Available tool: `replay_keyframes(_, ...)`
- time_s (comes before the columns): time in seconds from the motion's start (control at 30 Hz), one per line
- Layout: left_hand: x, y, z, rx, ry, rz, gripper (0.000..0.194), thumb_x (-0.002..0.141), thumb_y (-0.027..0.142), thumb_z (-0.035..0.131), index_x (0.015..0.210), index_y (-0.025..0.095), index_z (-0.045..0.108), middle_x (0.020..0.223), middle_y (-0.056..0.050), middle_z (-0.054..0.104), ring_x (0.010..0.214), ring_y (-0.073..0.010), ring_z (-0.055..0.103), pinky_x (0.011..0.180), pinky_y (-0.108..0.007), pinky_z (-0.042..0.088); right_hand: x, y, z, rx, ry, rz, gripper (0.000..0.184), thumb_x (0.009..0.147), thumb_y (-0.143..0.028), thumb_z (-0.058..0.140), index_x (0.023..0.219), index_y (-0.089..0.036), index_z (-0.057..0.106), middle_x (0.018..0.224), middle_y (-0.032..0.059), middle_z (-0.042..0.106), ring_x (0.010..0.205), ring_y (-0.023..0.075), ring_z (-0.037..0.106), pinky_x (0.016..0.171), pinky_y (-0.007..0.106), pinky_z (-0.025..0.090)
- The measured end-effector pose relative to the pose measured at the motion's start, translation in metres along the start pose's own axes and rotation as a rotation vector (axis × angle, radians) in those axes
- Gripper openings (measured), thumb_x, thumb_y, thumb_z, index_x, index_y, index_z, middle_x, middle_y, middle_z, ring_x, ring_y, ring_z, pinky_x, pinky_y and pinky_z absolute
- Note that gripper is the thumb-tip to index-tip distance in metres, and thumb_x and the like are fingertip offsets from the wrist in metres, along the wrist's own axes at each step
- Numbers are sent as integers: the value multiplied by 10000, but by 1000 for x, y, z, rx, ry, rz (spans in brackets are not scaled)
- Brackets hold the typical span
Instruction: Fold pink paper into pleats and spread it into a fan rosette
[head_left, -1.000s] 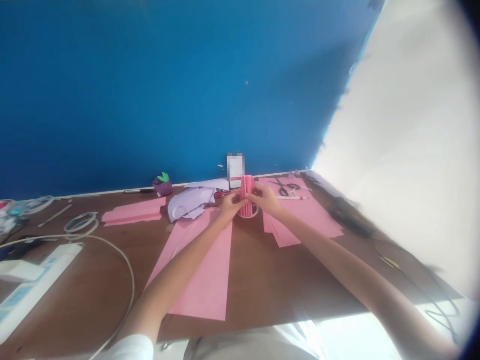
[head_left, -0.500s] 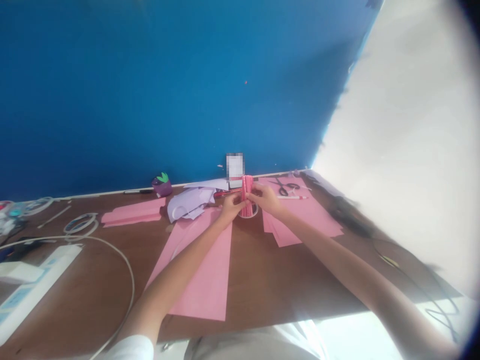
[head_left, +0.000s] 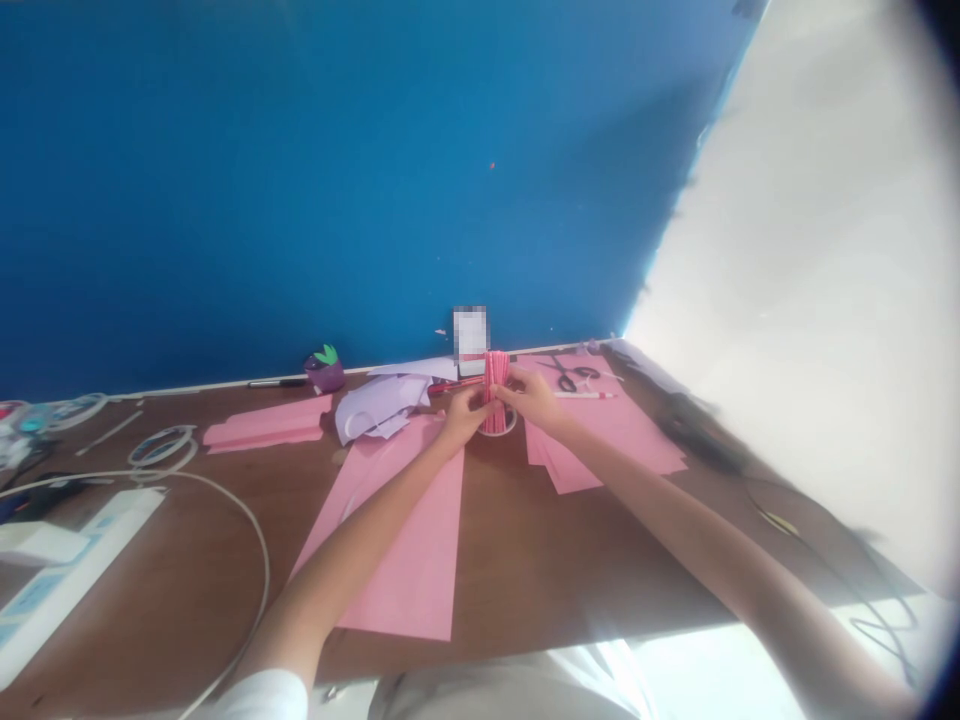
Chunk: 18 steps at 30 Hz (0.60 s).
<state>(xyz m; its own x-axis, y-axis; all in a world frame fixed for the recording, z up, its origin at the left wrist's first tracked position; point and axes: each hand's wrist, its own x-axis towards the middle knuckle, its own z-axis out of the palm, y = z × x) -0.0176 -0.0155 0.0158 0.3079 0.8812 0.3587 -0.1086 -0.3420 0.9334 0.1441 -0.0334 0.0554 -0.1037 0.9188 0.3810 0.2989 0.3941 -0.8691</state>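
Between my hands stands a bundle of folded pink paper [head_left: 496,370] with narrow upright pleats. My left hand [head_left: 466,413] grips it from the left, thumb against its front. From the right, my right hand [head_left: 534,397] pinches the same bundle with thumb and fingers. Just below and behind it, partly hidden, is a white ring [head_left: 510,424], probably a tape roll. A large pink sheet [head_left: 412,560] lies under my left forearm. More pink sheets [head_left: 570,455] rest beyond my right forearm, with dark-handled scissors [head_left: 568,379] and a red-and-white pen [head_left: 592,395] on top.
Crumpled lilac paper [head_left: 375,405] and a folded pink strip [head_left: 270,424] lie to the left, near a small purple pot with green leaves [head_left: 324,373]. A white power strip [head_left: 82,565] and a looping cable [head_left: 264,545] occupy the left side. A blue wall [head_left: 337,200] bounds the back.
The pleated bundle has turned slightly and shows more of its front pleats, looking a bit wider. Both hands have barely moved and still hold it.
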Motion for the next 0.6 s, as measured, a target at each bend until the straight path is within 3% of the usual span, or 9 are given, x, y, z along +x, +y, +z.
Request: replay_keyframes(0.6, 1, -4, 1, -6, -52, 7, 456, 785, 375, 722, 1181, 155, 667, 1229, -133, 674, 1133, -266, 633, 996, -414, 474, 0, 2, 1, -50, 52, -14, 244, 772, -394, 642, 828, -160, 682, 713, 32, 648, 623, 160, 585, 547, 269, 469)
